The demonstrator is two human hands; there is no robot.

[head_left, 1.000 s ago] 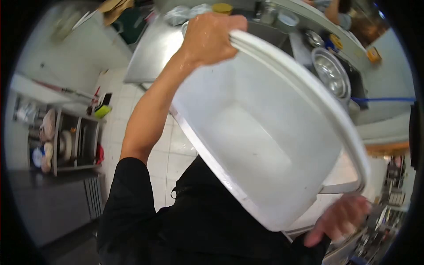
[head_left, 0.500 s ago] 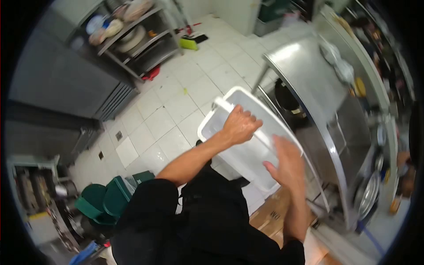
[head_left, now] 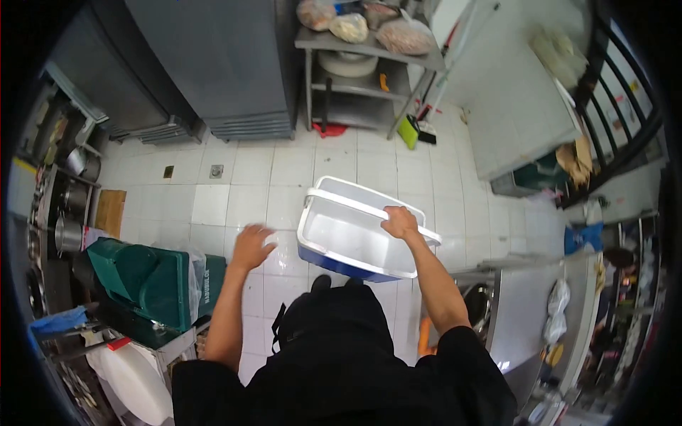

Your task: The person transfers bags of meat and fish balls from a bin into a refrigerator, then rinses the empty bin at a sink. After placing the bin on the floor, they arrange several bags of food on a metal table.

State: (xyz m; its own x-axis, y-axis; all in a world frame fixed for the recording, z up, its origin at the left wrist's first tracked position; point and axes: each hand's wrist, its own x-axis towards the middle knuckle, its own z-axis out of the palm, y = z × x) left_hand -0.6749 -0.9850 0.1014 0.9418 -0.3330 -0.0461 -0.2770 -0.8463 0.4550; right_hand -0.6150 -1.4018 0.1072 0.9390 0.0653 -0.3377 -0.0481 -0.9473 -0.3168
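White tub [head_left: 355,238], right hand [head_left: 399,221] gripping handle

**A:** where was everything sitting?

**B:** The rectangular white plastic tub with the blue base [head_left: 359,234] hung over the white tiled floor [head_left: 249,177], dead centre. Right hand [head_left: 400,221] was on its right rim, left hand [head_left: 251,246] just left of it, apart.

**A:** and around that?

**B:** Green plastic bin [head_left: 145,280] further left, metal shelf rack [head_left: 366,78] beyond the tub, steel counter [head_left: 522,312] to the right.
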